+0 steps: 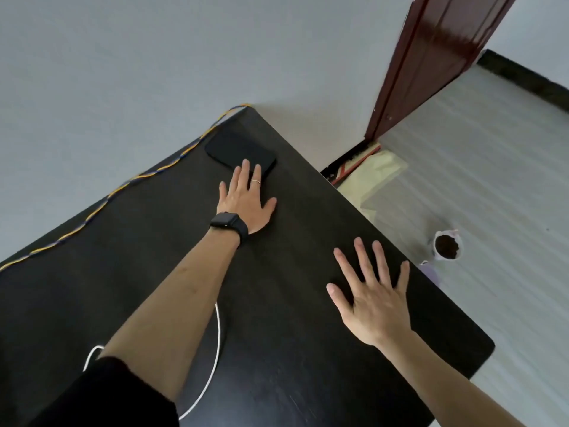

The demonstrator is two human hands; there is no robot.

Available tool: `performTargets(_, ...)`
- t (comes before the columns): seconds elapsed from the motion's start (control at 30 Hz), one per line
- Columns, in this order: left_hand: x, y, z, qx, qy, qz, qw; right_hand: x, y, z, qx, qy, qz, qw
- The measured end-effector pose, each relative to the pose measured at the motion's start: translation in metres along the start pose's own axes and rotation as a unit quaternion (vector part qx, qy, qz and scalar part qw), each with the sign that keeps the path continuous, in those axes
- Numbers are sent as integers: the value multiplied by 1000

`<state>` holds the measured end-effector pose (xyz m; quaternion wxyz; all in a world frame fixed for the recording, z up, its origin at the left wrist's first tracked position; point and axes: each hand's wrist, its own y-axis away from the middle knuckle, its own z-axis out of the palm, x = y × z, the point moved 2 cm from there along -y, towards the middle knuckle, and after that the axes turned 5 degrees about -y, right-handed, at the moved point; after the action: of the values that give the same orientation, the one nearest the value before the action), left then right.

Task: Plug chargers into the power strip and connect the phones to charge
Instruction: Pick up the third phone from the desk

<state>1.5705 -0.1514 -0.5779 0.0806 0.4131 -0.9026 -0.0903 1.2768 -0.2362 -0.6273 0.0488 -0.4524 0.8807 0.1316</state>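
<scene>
A black phone (pixel 235 151) lies flat near the far corner of the dark table (pixel 138 248). My left hand (pixel 246 201), with a black watch at the wrist, stretches out flat with its fingertips on the phone's near edge. Over the table's right side my right hand (pixel 374 295) is spread with straight fingers and holds nothing. A white charging cable (pixel 217 343) curves across the table under my left forearm. No power strip or charger plug is in view.
A blue and yellow twisted cord (pixel 129 183) runs along the table's far edge by the grey wall. On the floor to the right are a small pot of soil (pixel 447 245), a pale bag (pixel 374 177) and a red-brown door frame (pixel 431 57).
</scene>
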Motion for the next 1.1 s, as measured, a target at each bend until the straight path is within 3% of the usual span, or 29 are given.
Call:
performTargets(0.13, 4, -12, 10, -4, 12, -38, 999, 0, 0, 5, -3, -3, -10, 1000)
performTargets(0.2, 14, 6, 14, 15, -20, -17, 1000, 3, 2, 3, -13, -1, -7, 1000)
performTargets(0.37, 33, 39, 4, 49, -117, 211, 969, 4, 5, -1, -23, -6, -4, 1000)
performTargets(0.43, 32, 26, -6, 28, -153, 248, 956, 3, 5, 0, -15, -6, -5, 1000)
performTargets(0.57, 37, 2, -11, -97, -147, 169, 970, 3, 1, 2, -7, 4, -2, 1000)
performTargets(0.67, 43, 8, -14, -111, -108, 147, 977, 4, 4, 3, -38, 13, 5, 999)
performTargets(0.73, 41, 20, -23, -93, 2, 93, 991, 4, 1, -1, -91, -2, 13, 996)
performTargets(0.77, 38, 31, -31, -86, 112, 45, 989, 4, -1, -8, -120, -8, 14, 993)
performTargets(0.8, 37, 43, -37, -92, 263, -10, 960, 4, -6, -15, -156, -10, 18, 988)
performTargets(0.87, 38, 75, -46, -131, 560, -109, 811, 0, -15, -39, -247, -34, 39, 968)
performTargets(0.93, 41, 111, -57, -147, 688, -165, 691, -17, -19, -79, -306, -169, 106, 931)
performTargets(1.03, 39, 170, -69, -167, 752, -213, 601, -55, 11, -133, -262, -415, 217, 844)
performTargets(1.1, 36, 207, -70, -177, 770, -246, 561, -78, 46, -154, -213, -536, 218, 787)
